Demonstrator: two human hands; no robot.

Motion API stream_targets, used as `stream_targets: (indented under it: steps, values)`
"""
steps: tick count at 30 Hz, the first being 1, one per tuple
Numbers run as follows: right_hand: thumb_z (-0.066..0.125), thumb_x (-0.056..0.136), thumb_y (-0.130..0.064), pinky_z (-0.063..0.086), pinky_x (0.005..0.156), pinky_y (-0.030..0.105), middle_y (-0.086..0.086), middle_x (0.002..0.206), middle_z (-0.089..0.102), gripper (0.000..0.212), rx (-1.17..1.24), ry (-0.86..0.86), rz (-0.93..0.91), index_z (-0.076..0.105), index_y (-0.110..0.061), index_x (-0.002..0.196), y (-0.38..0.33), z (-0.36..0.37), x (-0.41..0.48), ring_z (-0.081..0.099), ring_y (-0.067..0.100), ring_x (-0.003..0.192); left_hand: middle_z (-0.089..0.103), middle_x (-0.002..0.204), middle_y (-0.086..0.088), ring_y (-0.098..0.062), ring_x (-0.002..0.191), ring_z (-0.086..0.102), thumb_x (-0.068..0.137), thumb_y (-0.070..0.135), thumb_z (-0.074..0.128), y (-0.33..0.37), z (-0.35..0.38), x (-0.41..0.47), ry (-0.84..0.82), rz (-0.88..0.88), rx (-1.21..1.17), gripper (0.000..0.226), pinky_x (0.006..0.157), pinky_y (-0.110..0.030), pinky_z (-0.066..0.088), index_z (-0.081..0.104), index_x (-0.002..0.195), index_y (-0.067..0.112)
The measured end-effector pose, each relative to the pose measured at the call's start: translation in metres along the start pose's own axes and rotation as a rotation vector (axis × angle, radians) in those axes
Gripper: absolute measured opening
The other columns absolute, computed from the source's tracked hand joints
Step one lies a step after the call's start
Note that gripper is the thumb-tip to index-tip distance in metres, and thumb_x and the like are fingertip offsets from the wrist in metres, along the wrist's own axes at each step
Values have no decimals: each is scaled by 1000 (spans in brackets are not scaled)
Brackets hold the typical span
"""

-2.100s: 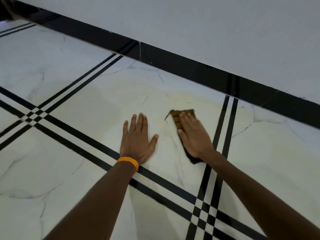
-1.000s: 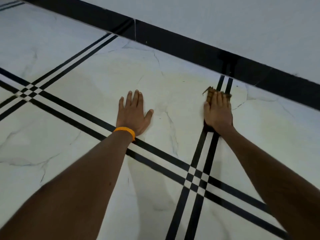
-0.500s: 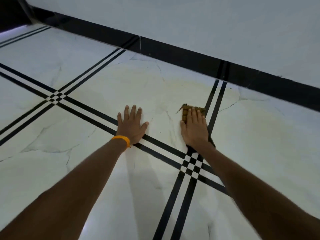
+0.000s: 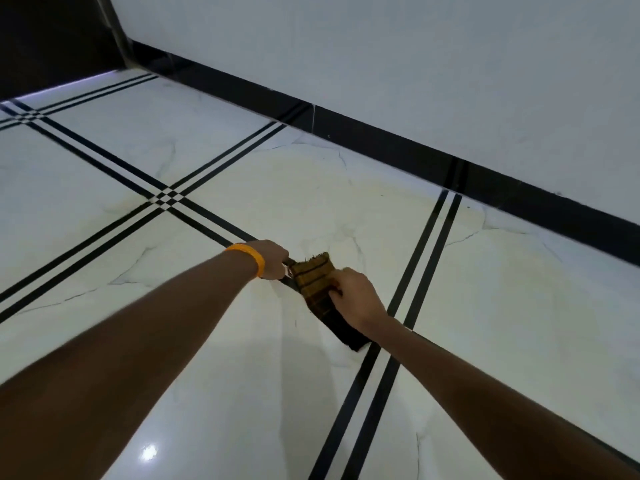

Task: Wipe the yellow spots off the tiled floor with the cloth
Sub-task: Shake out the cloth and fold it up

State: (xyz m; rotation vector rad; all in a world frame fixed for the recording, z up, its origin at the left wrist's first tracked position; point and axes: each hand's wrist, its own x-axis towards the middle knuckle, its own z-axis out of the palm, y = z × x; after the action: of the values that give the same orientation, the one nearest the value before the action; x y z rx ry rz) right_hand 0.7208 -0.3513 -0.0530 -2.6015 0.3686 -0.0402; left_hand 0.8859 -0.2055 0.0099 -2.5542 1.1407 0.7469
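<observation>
Hands both on checked cloth [image 4: 313, 282], down at tiled floor [image 4: 173, 341].
L hand [image 4: 273, 259], w/ orange wristband [image 4: 247, 258], fingers curled round cloth's left end; R hand [image 4: 356, 299] pinches its right edge. Cloth sits over black tile stripes [image 4: 426, 254]; faint yellow smear [image 4: 311, 181] on tile beyond.

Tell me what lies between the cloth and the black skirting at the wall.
In the head view, only bare floor tile, white with grey veins and filmed with a yellowish stain, lies between the cloth and the black skirting. No object lies there.
</observation>
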Motion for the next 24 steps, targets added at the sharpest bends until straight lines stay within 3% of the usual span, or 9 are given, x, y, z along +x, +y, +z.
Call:
stream_targets:
  steps: [6,12,15,18,21,24]
  values:
    - [61,97,-19,43,72,32,13,107,64,18,-74,-21,265,58,-6,109,-15,0,-2,62,30,98,59,133,-11,-29,120,57,96,17,47,10,-20,-23,-38,-28,67,42,85,-35,47,53,138,11]
    - [65,92,-12,53,76,36,6,95,66,3,-17,42,225,66,-10,90,-21,-8,-6,64,25,90,61,129,-10,-28,115,58,97,16,46,19,-2,-36,69,65,61,37,92,-37,52,57,133,12]
    - [75,87,-11,53,79,35,5,90,66,15,191,59,141,63,-10,78,-26,-27,-5,63,22,86,60,132,-8,-28,117,55,93,20,53,12,7,-33,155,58,-309,40,97,-40,49,55,133,17]
    - [77,87,-12,49,79,30,3,86,69,15,457,-85,93,63,-9,82,-37,-60,-5,65,18,84,58,132,-8,-26,114,56,88,25,62,9,-3,-42,162,-36,-775,56,94,-36,51,46,141,23]
    - [73,90,-14,44,80,33,14,92,68,13,683,-209,103,62,-9,93,-52,-91,-8,61,18,89,57,132,-12,-28,114,56,90,19,59,12,-17,-56,29,-68,-1091,51,93,-41,52,45,139,20]
    - [73,91,-13,49,85,35,14,97,65,14,788,-179,70,62,-7,99,-67,-111,-8,63,21,94,63,126,-19,-30,114,64,91,22,56,14,-29,-73,-139,62,-1295,37,87,-39,58,60,125,6]
